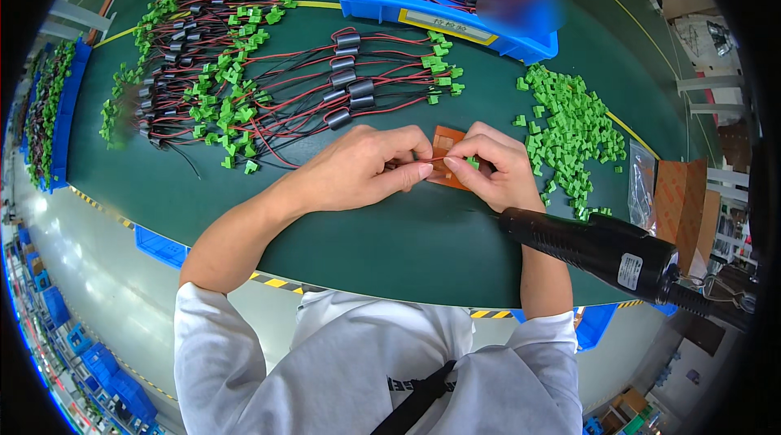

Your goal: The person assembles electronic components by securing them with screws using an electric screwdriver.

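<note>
My left hand is closed in a pinch on a thin red wire, over the green tabletop. My right hand pinches the same wire near its end, fingertips close to those of the left. A small green connector shows between the right thumb and fingers. Beneath the fingertips lies an orange-brown flat block, partly covered by the hands. Just beyond the left hand lie wire assemblies with black cylinders, red and black leads and green connectors at their ends.
Loose green connectors are heaped on the right. A blue bin of wire assemblies stands at the back. More bundled assemblies cover the left. Close to my right forearm, a black cylindrical tool juts in. A plastic bag lies far right.
</note>
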Available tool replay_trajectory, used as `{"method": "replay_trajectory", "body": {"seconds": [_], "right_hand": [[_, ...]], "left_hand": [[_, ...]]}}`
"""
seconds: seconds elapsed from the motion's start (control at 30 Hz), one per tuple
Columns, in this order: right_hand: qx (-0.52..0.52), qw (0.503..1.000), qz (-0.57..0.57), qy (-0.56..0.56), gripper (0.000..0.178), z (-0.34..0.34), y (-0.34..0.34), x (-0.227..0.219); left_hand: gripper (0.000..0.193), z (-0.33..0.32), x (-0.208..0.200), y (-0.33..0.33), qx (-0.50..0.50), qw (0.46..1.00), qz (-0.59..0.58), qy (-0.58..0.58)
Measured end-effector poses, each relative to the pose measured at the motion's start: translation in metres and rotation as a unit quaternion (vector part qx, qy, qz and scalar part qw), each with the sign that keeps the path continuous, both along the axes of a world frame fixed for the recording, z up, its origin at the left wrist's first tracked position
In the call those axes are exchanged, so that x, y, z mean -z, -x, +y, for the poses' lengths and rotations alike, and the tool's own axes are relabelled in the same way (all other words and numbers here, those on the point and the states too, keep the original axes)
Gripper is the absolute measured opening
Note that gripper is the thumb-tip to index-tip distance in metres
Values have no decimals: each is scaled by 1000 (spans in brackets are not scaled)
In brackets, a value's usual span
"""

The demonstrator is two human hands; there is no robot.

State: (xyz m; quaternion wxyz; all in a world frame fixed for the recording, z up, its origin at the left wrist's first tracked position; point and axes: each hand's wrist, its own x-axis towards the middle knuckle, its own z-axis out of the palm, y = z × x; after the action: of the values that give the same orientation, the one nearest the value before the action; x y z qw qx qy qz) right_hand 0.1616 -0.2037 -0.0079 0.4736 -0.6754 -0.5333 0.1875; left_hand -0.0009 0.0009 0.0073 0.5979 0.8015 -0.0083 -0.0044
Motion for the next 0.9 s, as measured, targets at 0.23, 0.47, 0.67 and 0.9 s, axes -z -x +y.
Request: {"method": "replay_trajectory", "body": {"seconds": [0.23, 0.47, 0.67, 0.9], "right_hand": [[-26, 997, -73, -10, 14, 2, 2, 2], [2, 999, 13, -34, 9, -5, -18, 12], [-2, 952, 305, 15, 27, -10, -20, 0], [-26, 936, 350, -13, 31, -28, -13, 5]], "left_hand": [[9, 2, 12, 2, -24, 996, -55, -69], [10, 4, -1, 1, 18, 999, 3, -44], [10, 1, 4, 4, 6, 998, -33, -54], [13, -1, 12, 3, -10, 979, -154, -131]]}}
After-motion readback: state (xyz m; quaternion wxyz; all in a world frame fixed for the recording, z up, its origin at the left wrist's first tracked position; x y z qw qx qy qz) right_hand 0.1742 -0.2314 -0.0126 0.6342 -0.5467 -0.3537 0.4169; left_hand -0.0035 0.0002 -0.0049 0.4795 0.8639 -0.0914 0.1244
